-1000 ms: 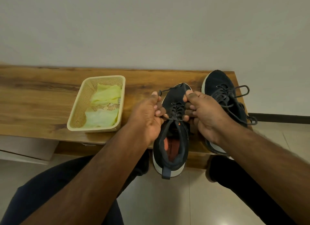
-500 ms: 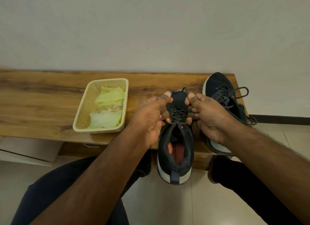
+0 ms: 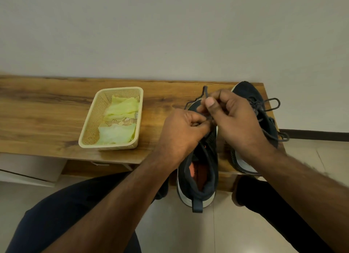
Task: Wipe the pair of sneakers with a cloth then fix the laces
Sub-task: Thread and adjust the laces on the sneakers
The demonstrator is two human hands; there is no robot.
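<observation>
Both hands are pinching the dark lace [image 3: 204,94] above the near sneaker [image 3: 198,169], whose heel is overhanging the bench [image 3: 47,111] edge: left hand [image 3: 184,132] gripping low, right hand [image 3: 236,117] holding higher. The second sneaker [image 3: 255,109] is lying just right of it; the basket [image 3: 90,126] of cloths [image 3: 120,120] is sitting left.

Wall [image 3: 170,30]: plain, pale grey-white, evenly lit.
Bench [image 3: 47,117]: long wooden top with dark grain, set against the wall.
Floor [image 3: 236,230]: glossy beige tiles.
Skirting [image 3: 317,134]: dark strip along the wall's base at right.
</observation>
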